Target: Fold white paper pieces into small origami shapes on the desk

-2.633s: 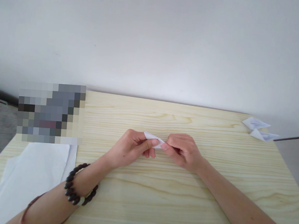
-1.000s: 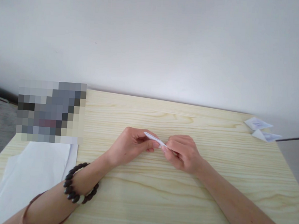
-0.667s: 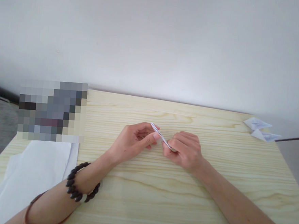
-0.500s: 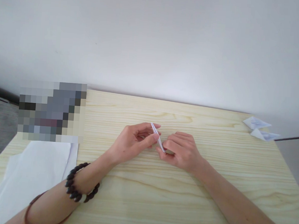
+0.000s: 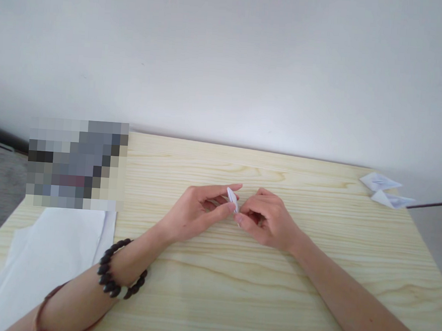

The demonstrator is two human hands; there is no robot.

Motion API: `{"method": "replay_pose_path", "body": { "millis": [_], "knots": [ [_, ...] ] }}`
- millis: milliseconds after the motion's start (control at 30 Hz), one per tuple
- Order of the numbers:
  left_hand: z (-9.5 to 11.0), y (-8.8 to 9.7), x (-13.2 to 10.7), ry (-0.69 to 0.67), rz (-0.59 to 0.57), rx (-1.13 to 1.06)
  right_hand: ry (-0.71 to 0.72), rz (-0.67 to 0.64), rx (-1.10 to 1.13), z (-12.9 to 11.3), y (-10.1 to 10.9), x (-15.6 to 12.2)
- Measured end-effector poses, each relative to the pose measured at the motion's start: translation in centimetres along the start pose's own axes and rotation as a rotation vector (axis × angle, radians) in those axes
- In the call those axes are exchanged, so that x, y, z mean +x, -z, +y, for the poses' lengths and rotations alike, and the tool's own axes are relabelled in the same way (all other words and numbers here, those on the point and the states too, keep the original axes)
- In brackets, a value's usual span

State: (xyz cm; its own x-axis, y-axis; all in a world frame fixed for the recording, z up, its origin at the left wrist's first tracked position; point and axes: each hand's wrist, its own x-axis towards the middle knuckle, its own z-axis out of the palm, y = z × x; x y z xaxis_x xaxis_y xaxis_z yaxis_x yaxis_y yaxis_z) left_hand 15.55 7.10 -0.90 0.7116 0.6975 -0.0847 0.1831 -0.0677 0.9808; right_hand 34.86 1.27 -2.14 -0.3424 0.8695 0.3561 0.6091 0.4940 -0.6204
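A small piece of folded white paper (image 5: 232,196) is held up between my two hands over the middle of the table. My left hand (image 5: 198,212) pinches it with thumb and fingers from the left, the index finger reaching past its top end. At its lower right end, my right hand (image 5: 268,216) grips the paper between thumb and curled fingers. The fingertips hide part of the lower end. A dark bead bracelet circles my left wrist.
Two folded white paper boats (image 5: 381,182) lie at the table's far right corner. White paper sheets (image 5: 48,254) are stacked at the left, partly under my left forearm. Behind them is a blurred-out object (image 5: 77,160). A pale wall (image 5: 228,60) borders the back edge of the wooden table (image 5: 212,296).
The folded paper has turned from a thin edge-on line to show more of its white face. My right hand's fingers and thumb have shifted slightly up along its lower end.
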Motion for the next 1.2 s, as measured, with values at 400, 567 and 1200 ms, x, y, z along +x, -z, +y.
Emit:
{"method": "replay_pose_path", "body": {
  "millis": [400,567,1200],
  "knots": [
    [0.3,0.0,0.1,0.005,0.025,0.006,-0.028,0.018,0.028,0.2,0.0,0.1],
    [0.1,-0.2,0.2,-0.026,0.048,0.046,0.024,0.058,-0.049,0.0,-0.2,0.1],
    [0.3,-0.4,0.1,-0.149,0.071,0.227,-0.092,0.177,-0.414,-0.7,-1.3,-0.1]
  ]
}}
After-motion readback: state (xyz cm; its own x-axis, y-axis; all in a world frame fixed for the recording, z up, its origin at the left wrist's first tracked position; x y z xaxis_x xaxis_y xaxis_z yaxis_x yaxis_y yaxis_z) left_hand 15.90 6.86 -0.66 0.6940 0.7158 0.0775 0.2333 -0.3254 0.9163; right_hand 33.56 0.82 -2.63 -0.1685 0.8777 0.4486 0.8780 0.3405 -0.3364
